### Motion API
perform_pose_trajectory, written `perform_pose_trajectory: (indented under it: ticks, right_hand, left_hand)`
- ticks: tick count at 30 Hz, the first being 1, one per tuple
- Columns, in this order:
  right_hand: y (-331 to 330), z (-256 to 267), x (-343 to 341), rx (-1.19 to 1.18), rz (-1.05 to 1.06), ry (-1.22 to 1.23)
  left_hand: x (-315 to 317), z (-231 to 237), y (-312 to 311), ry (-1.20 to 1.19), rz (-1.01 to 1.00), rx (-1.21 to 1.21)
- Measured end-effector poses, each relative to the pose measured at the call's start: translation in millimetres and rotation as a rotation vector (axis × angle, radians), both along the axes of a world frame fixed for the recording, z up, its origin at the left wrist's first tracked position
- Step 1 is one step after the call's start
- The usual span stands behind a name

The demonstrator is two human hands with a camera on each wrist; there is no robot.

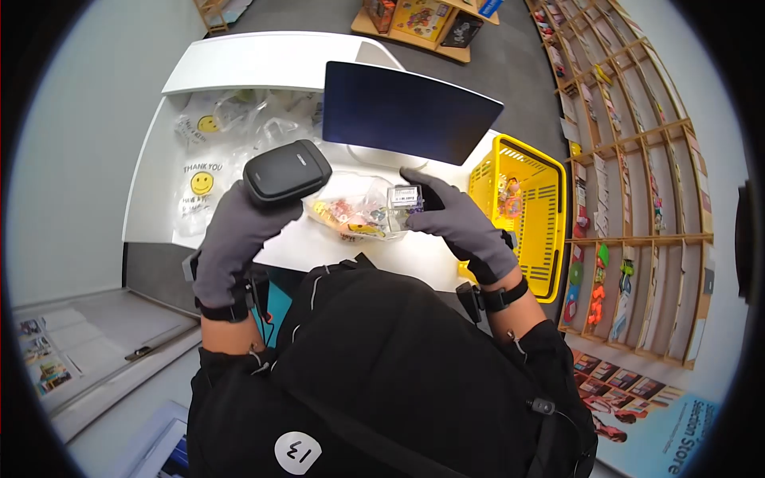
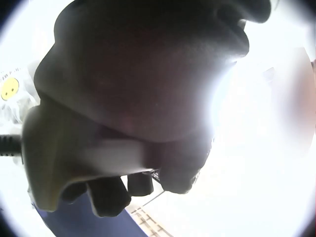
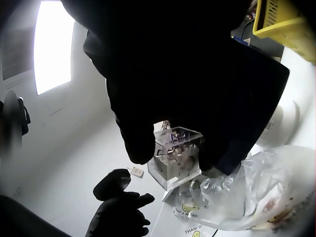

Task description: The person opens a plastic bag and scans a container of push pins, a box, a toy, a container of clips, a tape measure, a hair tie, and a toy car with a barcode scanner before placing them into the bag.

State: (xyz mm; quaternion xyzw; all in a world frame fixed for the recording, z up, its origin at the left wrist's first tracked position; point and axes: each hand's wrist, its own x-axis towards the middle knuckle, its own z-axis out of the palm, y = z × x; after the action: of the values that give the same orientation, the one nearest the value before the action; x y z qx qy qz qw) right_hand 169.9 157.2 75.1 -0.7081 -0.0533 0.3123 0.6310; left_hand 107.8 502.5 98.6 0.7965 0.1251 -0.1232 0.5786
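My left hand [image 1: 243, 227], in a grey glove, grips a black handheld barcode scanner [image 1: 288, 171] by its handle. A cord leaves the scanner's handle [image 2: 49, 163] at the left of the left wrist view. The gloved right hand [image 1: 462, 221] pinches a small clear box [image 1: 404, 201] between thumb and fingers. A white barcode label faces up on it, and small dark and purplish pieces show through its walls [image 3: 176, 158]. Between the hands, a clear plastic bag [image 1: 351, 209] with small colourful packets inside lies on the white counter [image 1: 414, 259].
A dark monitor [image 1: 406, 111] stands behind the bag. To the right is a yellow basket [image 1: 558, 231] with a small packaged item inside. Smiley-printed plastic bags [image 1: 203, 179] lie in the counter's left recess. Shelves [image 1: 621, 231] line the right wall.
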Motion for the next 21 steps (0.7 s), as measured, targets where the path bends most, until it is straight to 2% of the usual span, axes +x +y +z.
perform_pose_trajectory:
  ticks: [3,6,8,10,16,18,21]
  right_hand:
    - [7,-33,15,-0.033,0.131,0.113]
    - [36,-45,26,-0.018,0.145,0.112]
    - [56,-51,32,-0.009,0.144,0.105]
    - [73,-58,39,-0.154,0.219,0.061]
    - [94,-109,51,-0.37,0.354,0.031]
    - [94,-146,57,-0.438,0.335,-0.01]
    - [96,-158,58,-0.483,0.307,0.027]
  left_hand:
    - [4,-25,23,0.082,-0.031,0.105]
    - [2,-47,29,0.248,-0.017,-0.07]
    - [-3,-57,24,0.259,0.018,-0.148]
    - [-3,-60,19,0.282,0.064,-0.31]
    - [-5,-49,27,0.261,0.065,-0.209]
    - [-7,-47,33,0.246,0.041,-0.139]
    - [-14,-49,39,0.222,0.039,-0.126]
